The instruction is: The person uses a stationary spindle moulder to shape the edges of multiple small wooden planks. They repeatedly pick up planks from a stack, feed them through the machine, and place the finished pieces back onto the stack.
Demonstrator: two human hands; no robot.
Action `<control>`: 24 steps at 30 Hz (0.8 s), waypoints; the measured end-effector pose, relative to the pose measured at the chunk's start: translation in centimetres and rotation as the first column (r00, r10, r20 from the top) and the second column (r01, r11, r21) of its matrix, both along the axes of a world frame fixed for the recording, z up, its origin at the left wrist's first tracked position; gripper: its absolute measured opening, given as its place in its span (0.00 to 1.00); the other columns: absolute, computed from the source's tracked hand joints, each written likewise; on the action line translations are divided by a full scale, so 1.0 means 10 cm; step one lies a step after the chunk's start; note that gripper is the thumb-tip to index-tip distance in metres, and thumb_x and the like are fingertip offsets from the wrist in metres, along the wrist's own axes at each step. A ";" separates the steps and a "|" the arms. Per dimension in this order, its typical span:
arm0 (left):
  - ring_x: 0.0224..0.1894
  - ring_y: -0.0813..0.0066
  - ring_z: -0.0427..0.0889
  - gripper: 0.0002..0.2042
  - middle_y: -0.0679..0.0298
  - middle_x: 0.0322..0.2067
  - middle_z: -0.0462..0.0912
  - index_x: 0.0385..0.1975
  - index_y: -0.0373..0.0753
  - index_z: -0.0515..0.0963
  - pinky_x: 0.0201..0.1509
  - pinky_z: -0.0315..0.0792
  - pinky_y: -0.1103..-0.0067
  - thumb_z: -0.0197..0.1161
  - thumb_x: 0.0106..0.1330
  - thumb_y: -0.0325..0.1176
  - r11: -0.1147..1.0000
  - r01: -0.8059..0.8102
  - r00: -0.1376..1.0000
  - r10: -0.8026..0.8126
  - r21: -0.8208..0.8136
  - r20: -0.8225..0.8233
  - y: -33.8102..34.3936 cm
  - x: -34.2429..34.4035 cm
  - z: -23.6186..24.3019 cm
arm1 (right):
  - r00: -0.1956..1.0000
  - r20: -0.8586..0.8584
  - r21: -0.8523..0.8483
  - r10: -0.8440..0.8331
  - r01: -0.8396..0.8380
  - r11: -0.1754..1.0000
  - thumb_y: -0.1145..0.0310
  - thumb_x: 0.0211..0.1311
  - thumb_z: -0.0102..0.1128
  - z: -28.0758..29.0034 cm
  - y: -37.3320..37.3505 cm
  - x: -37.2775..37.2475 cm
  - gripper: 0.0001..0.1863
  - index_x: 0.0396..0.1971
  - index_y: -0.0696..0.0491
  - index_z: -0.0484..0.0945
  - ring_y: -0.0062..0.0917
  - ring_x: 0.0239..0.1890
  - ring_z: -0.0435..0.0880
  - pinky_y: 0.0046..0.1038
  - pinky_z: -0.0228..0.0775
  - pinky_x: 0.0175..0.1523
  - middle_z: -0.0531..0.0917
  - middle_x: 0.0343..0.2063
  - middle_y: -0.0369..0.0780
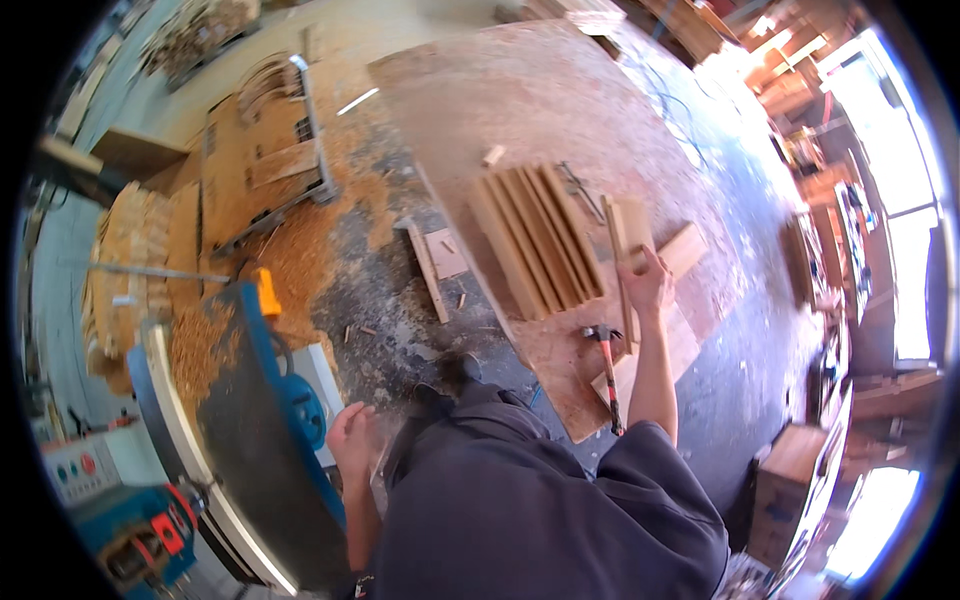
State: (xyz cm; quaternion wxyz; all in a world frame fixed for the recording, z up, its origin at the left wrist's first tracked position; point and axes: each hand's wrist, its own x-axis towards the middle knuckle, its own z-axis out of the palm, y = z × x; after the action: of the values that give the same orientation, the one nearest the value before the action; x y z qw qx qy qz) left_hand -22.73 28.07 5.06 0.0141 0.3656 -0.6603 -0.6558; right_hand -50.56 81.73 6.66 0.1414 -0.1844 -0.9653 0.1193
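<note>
My right hand [648,282] is stretched out over a big plywood sheet [520,90] on the floor and grips a narrow wooden slat [617,240] beside a short flat board [686,248]. Left of it, several long wooden boards [535,250] lie side by side. A hammer [607,372] with a red and black handle lies just below my right hand. My left hand [350,438] is low at the left, next to the dark table of a blue machine [250,420]; its fingers are drawn together and I see nothing in it.
Sawdust and wood scraps [300,250] cover the concrete floor left of the sheet. A loose strip [428,270] lies there. Stacked timber [135,260] stands at the far left, a wooden box [785,480] at the lower right, benches along the right wall.
</note>
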 end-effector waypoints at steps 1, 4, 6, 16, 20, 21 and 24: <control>0.41 0.70 0.91 0.13 0.54 0.44 0.91 0.55 0.25 0.82 0.45 0.85 0.77 0.60 0.77 0.24 0.999 0.027 1.000 -0.026 -0.029 0.007 -0.01 -0.03 -0.04 | 0.999 -0.024 0.031 -0.024 0.024 0.999 0.49 0.50 0.80 -0.01 0.05 -0.02 0.37 0.62 0.45 0.87 0.42 0.48 0.90 0.44 0.82 0.56 0.91 0.45 0.43; 0.42 0.67 0.93 0.12 0.53 0.45 0.91 0.56 0.25 0.81 0.43 0.86 0.77 0.60 0.80 0.26 0.993 0.085 0.996 -0.083 -0.081 0.023 0.02 -0.16 -0.10 | 0.973 0.161 -0.091 -0.162 0.178 0.980 0.47 0.51 0.79 -0.01 0.30 -0.07 0.38 0.63 0.46 0.86 0.47 0.63 0.82 0.45 0.76 0.67 0.86 0.59 0.47; 0.41 0.70 0.91 0.12 0.54 0.44 0.91 0.55 0.25 0.82 0.44 0.85 0.78 0.61 0.78 0.24 0.996 0.078 0.997 -0.077 -0.048 0.031 0.16 -0.33 -0.03 | 0.925 0.254 -0.195 -0.283 0.336 0.921 0.43 0.50 0.78 0.02 0.61 -0.19 0.40 0.64 0.45 0.86 0.47 0.64 0.83 0.46 0.76 0.67 0.86 0.59 0.49; 0.44 0.72 0.93 0.11 0.57 0.43 0.93 0.54 0.31 0.85 0.47 0.84 0.78 0.63 0.77 0.25 0.949 0.281 0.959 -0.273 -0.143 0.074 0.12 -0.99 0.01 | 0.778 0.513 -0.043 -0.363 0.445 0.894 0.28 0.65 0.61 -1.12 2.30 -0.60 0.48 0.72 0.52 0.74 0.41 0.70 0.78 0.50 0.73 0.68 0.83 0.65 0.49; 0.44 0.72 0.93 0.10 0.57 0.44 0.93 0.53 0.31 0.85 0.47 0.85 0.77 0.61 0.79 0.26 0.948 0.262 0.965 -0.251 -0.179 0.081 -0.04 -1.33 -0.03 | 0.738 0.350 0.264 -0.578 0.514 0.816 0.27 0.64 0.62 -0.94 1.96 -0.89 0.45 0.68 0.47 0.81 0.45 0.69 0.80 0.50 0.70 0.72 0.80 0.68 0.53; 0.44 0.71 0.93 0.10 0.57 0.44 0.93 0.53 0.31 0.85 0.47 0.86 0.77 0.61 0.78 0.26 0.969 0.214 0.975 -0.203 -0.122 0.094 -0.08 -1.42 -0.05 | 0.757 0.345 0.248 -0.554 0.496 0.832 0.32 0.67 0.64 -0.62 1.61 -1.01 0.39 0.67 0.46 0.83 0.43 0.71 0.77 0.49 0.69 0.73 0.77 0.71 0.52; 0.42 0.71 0.93 0.11 0.57 0.44 0.93 0.54 0.31 0.84 0.44 0.86 0.77 0.61 0.78 0.26 0.986 0.124 0.986 -0.135 0.108 0.100 -0.24 -1.98 -0.34 | 0.994 0.049 -0.088 -0.096 0.100 0.991 0.48 0.74 0.65 -0.51 1.53 -1.25 0.27 0.64 0.50 0.85 0.37 0.56 0.87 0.42 0.80 0.62 0.87 0.56 0.47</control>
State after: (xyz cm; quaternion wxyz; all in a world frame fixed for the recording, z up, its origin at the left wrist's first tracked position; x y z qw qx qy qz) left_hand -42.50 25.64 1.62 -0.0826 0.3569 -0.6483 -0.6674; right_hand -63.04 97.07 1.52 0.1172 -0.2402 -0.9516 0.1517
